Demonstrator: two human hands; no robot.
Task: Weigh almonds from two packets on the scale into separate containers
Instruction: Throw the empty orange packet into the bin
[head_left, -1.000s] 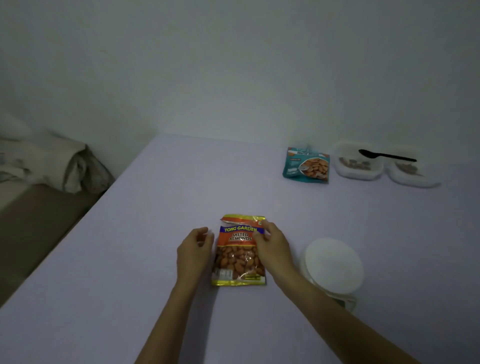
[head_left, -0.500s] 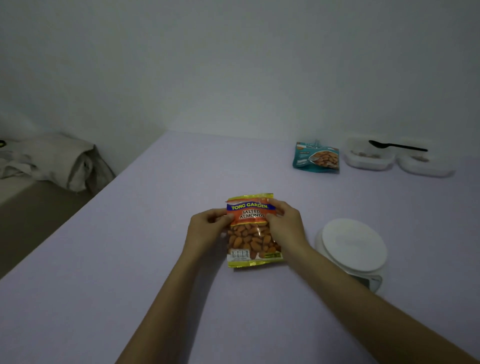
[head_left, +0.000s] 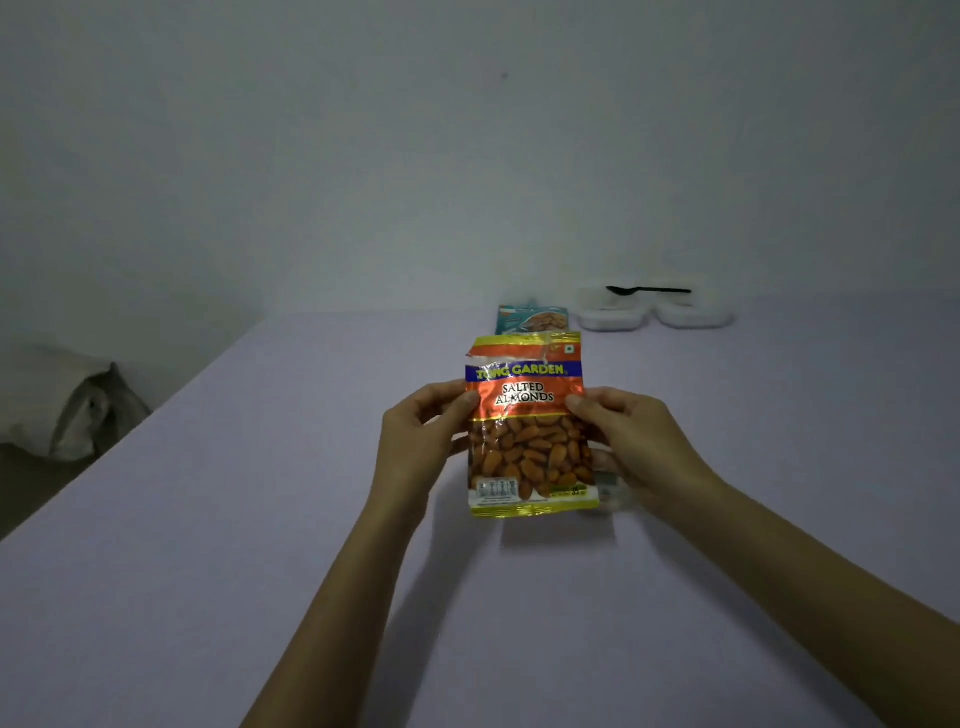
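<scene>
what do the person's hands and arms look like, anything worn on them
Two bare hands, the left hand and the right hand, on bare forearms that run to the frame's lower edge with no sleeves in view. No gloves, watch or bracelet show. Dim light could hide a thin ring.
</scene>
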